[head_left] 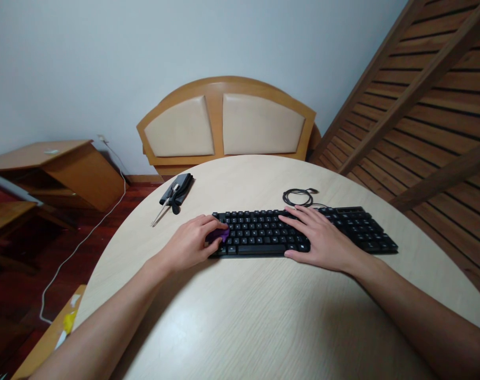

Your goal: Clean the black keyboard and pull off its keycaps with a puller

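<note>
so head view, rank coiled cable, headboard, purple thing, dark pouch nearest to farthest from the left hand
1. Purple thing: in the left hand
2. Dark pouch: beyond, slightly left
3. Coiled cable: right, behind the keyboard
4. Headboard: past the table

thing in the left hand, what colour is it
Purple. The thing shows best in the head view, partly hidden by the left hand.

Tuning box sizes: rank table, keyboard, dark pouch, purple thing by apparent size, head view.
1. Table
2. Keyboard
3. Dark pouch
4. Purple thing, visible part only; left hand covers some
</note>
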`<state>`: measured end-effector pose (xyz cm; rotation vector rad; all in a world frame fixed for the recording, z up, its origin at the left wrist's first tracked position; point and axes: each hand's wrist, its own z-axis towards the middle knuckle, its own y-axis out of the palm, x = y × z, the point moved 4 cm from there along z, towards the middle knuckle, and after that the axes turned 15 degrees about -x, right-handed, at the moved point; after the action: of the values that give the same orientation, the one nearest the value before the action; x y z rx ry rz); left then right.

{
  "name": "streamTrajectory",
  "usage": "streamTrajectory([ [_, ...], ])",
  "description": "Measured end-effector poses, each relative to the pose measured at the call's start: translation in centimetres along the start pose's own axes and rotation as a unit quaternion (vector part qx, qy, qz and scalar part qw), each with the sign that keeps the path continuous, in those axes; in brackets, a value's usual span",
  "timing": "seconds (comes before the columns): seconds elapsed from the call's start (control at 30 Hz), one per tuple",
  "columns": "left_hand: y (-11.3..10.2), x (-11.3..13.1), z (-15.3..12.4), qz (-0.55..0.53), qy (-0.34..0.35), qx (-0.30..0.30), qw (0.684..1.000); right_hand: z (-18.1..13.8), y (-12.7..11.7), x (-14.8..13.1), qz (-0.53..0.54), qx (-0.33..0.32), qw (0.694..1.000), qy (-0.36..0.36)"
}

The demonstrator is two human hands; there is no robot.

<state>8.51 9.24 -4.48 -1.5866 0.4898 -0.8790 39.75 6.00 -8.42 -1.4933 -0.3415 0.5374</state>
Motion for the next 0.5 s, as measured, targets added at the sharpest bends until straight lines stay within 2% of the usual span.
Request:
streamTrajectory([
  [0.17,0.2,-0.8,0.5,-0.037,-0.019,0.072,0.997,0.1,0.1,-0.6,0.002,0.005,1.0,0.002],
  [0.4,1.1,-1.5,0.8,0.02,-0.055,0.06,0.996,0.1,0.4,-0.9,-0.007,0.006,1.0,-0.003],
  [0.5,1.1,-1.5,0.8,0.015,-0.048,0.069,0.996,0.1,0.4,-0.8,-0.012,0.002,1.0,-0.003],
])
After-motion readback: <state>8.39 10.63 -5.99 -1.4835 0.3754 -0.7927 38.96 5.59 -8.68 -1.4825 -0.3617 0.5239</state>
